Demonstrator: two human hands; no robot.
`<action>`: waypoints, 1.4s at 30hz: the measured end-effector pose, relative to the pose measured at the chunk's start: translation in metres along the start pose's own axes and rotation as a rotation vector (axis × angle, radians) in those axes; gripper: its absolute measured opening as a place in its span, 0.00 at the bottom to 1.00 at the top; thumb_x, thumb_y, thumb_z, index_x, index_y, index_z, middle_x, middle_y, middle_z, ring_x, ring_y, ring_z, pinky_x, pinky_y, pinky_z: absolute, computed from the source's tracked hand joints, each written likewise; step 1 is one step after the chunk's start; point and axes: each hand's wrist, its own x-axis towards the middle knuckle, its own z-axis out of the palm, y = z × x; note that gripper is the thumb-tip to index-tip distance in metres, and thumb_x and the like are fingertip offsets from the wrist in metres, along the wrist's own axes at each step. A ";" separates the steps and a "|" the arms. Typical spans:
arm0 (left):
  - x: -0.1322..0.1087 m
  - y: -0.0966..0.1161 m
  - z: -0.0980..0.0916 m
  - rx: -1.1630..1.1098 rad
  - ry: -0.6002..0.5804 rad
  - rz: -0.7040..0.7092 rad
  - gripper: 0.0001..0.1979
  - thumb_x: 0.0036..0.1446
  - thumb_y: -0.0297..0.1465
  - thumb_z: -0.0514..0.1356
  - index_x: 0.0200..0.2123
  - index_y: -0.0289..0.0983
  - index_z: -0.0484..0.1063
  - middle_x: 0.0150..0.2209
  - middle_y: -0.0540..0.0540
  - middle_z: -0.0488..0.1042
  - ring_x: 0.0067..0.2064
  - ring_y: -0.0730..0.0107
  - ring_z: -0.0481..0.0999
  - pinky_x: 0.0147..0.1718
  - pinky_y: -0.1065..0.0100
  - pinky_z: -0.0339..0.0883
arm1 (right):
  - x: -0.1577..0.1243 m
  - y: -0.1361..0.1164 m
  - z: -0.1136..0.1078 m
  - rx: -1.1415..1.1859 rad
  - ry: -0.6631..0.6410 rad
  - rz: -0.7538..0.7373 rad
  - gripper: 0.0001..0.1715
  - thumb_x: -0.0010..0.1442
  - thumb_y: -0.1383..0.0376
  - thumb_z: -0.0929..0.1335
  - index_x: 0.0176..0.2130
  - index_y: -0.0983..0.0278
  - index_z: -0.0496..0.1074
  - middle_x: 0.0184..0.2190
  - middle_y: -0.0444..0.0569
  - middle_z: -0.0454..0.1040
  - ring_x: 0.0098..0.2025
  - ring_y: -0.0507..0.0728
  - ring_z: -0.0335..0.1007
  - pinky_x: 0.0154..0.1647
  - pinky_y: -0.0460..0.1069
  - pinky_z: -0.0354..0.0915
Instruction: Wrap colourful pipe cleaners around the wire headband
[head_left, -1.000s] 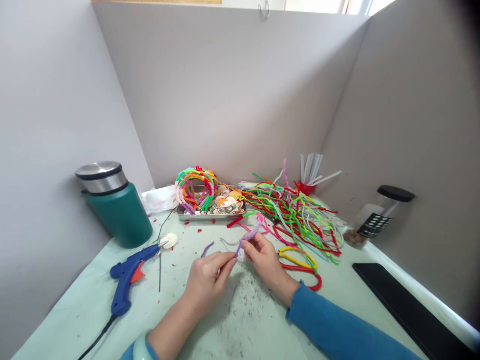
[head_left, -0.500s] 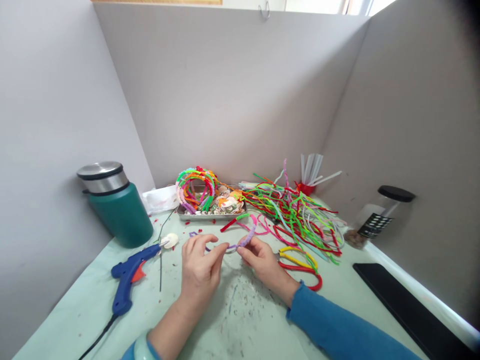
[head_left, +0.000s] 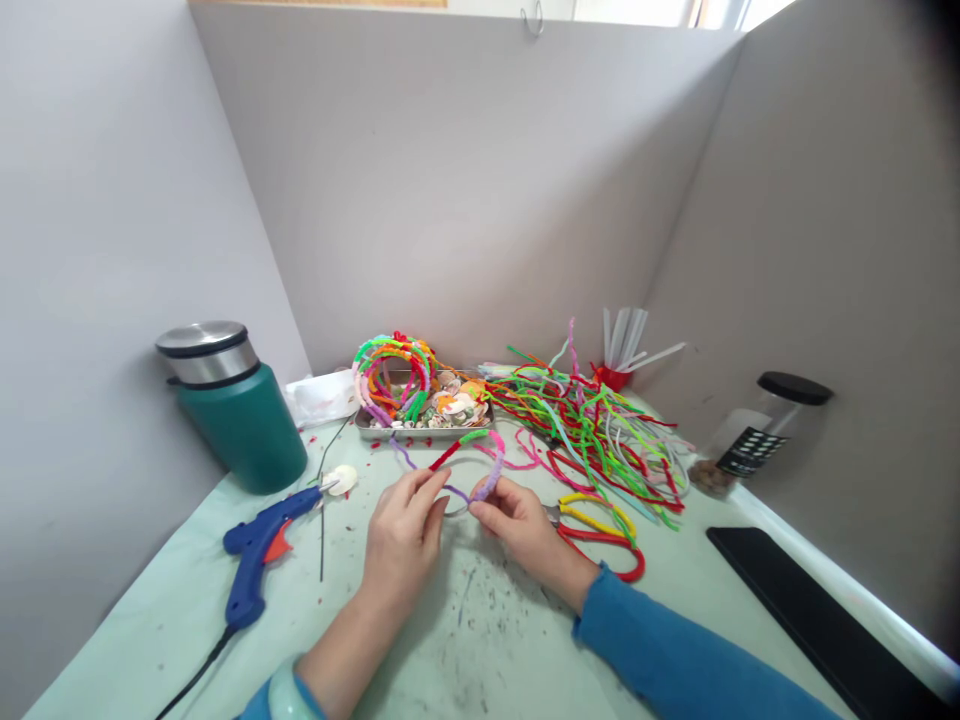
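Note:
My left hand (head_left: 405, 535) and my right hand (head_left: 517, 522) meet over the middle of the pale green table. Both pinch a purple pipe cleaner (head_left: 486, 487) wound round a clear hoop. My right fingers grip the wrapped lilac part, my left fingers hold the loose purple tail that runs off to the left. A red and green pipe cleaner (head_left: 454, 449) lies just behind my hands.
A blue glue gun (head_left: 259, 550) with a shell (head_left: 344, 480) at its tip lies left, by a teal flask (head_left: 232, 410). A metal tray (head_left: 420, 425) of wrapped hoops and shells stands behind. Loose pipe cleaners (head_left: 592, 425), pliers (head_left: 600, 530), a jar (head_left: 757, 430) and a black slab (head_left: 825, 620) sit right.
The loose purple tail has swung up and away from me as my left hand turned it round the hoop. My right hand has dropped slightly and stayed pinched.

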 end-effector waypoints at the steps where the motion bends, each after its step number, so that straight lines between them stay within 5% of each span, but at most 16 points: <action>1: 0.000 0.002 0.000 -0.026 0.023 -0.005 0.14 0.56 0.26 0.53 0.47 0.38 0.67 0.43 0.42 0.66 0.42 0.66 0.69 0.40 0.65 0.64 | 0.001 0.001 0.000 0.008 0.016 0.003 0.09 0.52 0.61 0.68 0.29 0.65 0.66 0.21 0.40 0.61 0.22 0.48 0.54 0.22 0.44 0.53; 12: -0.004 0.005 0.004 -0.208 -0.192 0.024 0.06 0.57 0.25 0.51 0.37 0.37 0.65 0.32 0.46 0.72 0.34 0.70 0.72 0.33 0.70 0.66 | 0.000 -0.001 0.002 0.072 -0.046 0.057 0.12 0.50 0.59 0.70 0.29 0.65 0.68 0.18 0.39 0.61 0.20 0.48 0.54 0.21 0.44 0.52; 19: -0.005 0.005 0.003 -0.213 -0.161 0.060 0.07 0.57 0.24 0.51 0.38 0.36 0.66 0.33 0.45 0.73 0.34 0.69 0.73 0.34 0.69 0.67 | 0.006 0.006 -0.004 0.270 0.093 0.116 0.16 0.55 0.54 0.65 0.28 0.65 0.66 0.15 0.39 0.61 0.17 0.47 0.54 0.18 0.43 0.49; 34: -0.001 0.003 0.003 -0.195 -0.070 0.094 0.10 0.57 0.26 0.53 0.42 0.37 0.71 0.39 0.41 0.70 0.39 0.67 0.70 0.37 0.65 0.66 | 0.004 0.001 -0.004 0.372 0.014 0.179 0.15 0.52 0.57 0.68 0.25 0.65 0.64 0.18 0.39 0.64 0.15 0.45 0.52 0.19 0.43 0.51; 42: 0.001 0.003 0.002 -0.192 -0.131 0.106 0.10 0.57 0.26 0.54 0.42 0.37 0.71 0.27 0.46 0.74 0.30 0.69 0.71 0.33 0.65 0.64 | 0.004 0.001 -0.003 0.324 0.037 0.143 0.14 0.51 0.57 0.68 0.26 0.65 0.65 0.19 0.40 0.65 0.16 0.45 0.53 0.18 0.43 0.50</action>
